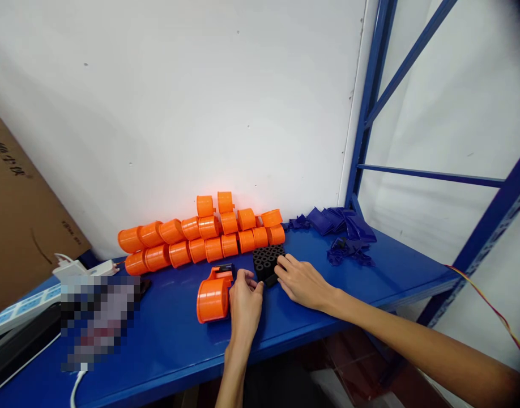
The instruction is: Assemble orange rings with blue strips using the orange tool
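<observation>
My left hand (246, 300) is beside a large orange round plastic housing (212, 300) with a bracket and a black piece at its top. Its fingers are loosely curled, the thumb apart from them, and I see nothing held. My right hand (305, 282) has its bent fingertips on the right edge of a block of black hollow cylinders (267, 263), closed on one there; the fingers partly hide it. The cylinders stand upright in tight rows, their round holes facing up. One black cylinder (271, 280) lies on its side at the front of the block, between my hands.
Orange housings (180, 254) are stacked in rows against the white wall. Dark blue flat pieces (334, 221) and small blue parts (349, 252) lie at the right. A power strip (26, 309) and white cable are at the left. A blue metal post (366, 113) rises behind the table (166, 340).
</observation>
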{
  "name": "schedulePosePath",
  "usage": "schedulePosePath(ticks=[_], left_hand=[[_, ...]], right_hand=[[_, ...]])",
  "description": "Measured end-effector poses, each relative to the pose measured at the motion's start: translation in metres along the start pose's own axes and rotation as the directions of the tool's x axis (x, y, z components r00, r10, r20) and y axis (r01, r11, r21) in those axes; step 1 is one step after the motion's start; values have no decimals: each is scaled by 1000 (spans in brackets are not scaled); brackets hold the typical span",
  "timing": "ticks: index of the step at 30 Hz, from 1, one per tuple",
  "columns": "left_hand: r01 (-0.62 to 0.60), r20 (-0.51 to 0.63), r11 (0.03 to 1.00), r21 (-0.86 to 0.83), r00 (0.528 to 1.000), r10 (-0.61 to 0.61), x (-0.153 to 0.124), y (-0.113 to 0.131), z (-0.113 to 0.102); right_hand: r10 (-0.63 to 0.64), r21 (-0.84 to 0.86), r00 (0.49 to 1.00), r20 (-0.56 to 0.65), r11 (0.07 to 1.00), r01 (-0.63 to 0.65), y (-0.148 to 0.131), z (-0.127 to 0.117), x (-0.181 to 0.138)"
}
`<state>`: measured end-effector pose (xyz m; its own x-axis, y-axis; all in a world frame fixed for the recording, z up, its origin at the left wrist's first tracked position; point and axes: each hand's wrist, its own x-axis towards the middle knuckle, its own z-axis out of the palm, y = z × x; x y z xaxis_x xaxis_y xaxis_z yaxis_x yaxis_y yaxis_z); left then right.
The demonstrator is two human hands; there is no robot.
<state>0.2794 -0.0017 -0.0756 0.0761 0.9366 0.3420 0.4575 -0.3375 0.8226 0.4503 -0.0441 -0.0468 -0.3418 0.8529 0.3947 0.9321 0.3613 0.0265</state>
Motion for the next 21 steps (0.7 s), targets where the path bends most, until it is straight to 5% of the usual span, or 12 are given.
schedulePosePath(ticks=[5, 12, 21], left_hand=[[5, -6, 1000, 14, 1000, -4, -1, 0, 0], [4, 8, 1000, 22, 1000, -4, -1, 2, -2], [10, 9, 1000, 7, 1000, -10, -2, 3, -2]], right_hand=[[116, 140, 993, -3, 984, -114, 6, 1, -3], [107, 303, 990, 94, 944, -130, 10, 4, -6], [212, 584, 969, 128, 773, -246, 29, -14, -6]])
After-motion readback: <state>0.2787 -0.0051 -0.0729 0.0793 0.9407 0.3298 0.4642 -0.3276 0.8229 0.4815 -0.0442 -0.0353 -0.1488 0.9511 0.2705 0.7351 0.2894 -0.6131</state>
